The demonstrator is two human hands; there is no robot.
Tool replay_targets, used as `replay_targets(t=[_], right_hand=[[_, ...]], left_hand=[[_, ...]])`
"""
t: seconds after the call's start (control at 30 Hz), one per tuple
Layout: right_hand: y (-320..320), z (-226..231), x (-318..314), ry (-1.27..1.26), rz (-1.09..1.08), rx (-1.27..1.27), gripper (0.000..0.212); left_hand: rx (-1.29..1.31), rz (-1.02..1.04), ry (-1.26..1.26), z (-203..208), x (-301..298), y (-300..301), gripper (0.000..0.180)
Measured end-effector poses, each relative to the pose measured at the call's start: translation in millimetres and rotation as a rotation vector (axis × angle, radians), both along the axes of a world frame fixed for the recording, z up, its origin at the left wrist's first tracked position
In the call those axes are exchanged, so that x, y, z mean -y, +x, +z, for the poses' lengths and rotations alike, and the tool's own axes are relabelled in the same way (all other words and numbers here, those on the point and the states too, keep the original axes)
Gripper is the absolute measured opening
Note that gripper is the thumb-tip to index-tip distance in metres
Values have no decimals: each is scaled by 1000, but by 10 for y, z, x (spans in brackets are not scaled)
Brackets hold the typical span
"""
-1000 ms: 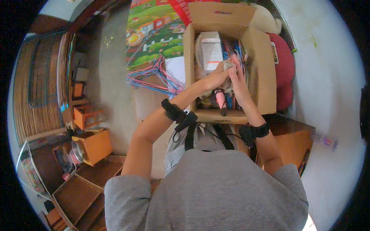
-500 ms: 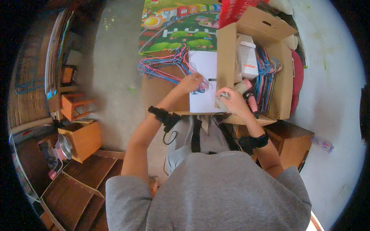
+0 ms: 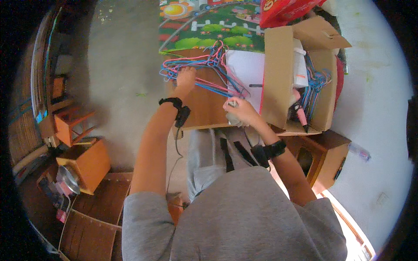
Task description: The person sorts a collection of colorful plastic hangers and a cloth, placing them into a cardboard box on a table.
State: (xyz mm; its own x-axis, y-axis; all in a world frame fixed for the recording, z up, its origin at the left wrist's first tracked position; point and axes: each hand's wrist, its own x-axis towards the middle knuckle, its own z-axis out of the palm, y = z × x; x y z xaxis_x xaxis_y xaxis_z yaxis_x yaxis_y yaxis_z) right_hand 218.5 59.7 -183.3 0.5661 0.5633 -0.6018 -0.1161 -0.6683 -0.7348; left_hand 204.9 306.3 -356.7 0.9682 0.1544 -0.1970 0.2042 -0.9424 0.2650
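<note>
A pile of pink and blue clothes hangers [image 3: 204, 65] lies on the brown table. My left hand [image 3: 186, 78] is closed at the left end of the pile, its fingers curled on the hangers and partly hidden. By the table's front edge, my right hand [image 3: 244, 111] grips a crumpled greyish cloth [image 3: 234, 116], next to the right end of the hangers. A white sheet [image 3: 244, 65] lies partly beneath the pile. To the right, an open cardboard box [image 3: 278, 65] holds more hangers [image 3: 317, 85], a white carton [image 3: 300, 65] and a pink-and-black hair dryer [image 3: 299, 112].
A colourful cartoon mat [image 3: 217, 26] covers the table's far part, and a red bag [image 3: 287, 11] stands behind the box. A wooden cabinet [image 3: 322, 156] is below the box. Wooden boxes [image 3: 85, 163] and a shelf unit [image 3: 93, 206] stand at the left.
My left hand has moved left, from the right end of the hangers to their left end. My right hand, with the cloth, has shifted left away from the box. The view has shifted too.
</note>
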Motion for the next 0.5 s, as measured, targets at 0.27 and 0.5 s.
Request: replay_targets(t=[0.27, 0.5], right_hand=[[44, -215, 328, -214, -192, 56, 32], [21, -411, 319, -152, -336, 95, 37]], left_hand=[[74, -137, 285, -262, -209, 315, 18], [166, -264, 343, -268, -318, 413, 19]])
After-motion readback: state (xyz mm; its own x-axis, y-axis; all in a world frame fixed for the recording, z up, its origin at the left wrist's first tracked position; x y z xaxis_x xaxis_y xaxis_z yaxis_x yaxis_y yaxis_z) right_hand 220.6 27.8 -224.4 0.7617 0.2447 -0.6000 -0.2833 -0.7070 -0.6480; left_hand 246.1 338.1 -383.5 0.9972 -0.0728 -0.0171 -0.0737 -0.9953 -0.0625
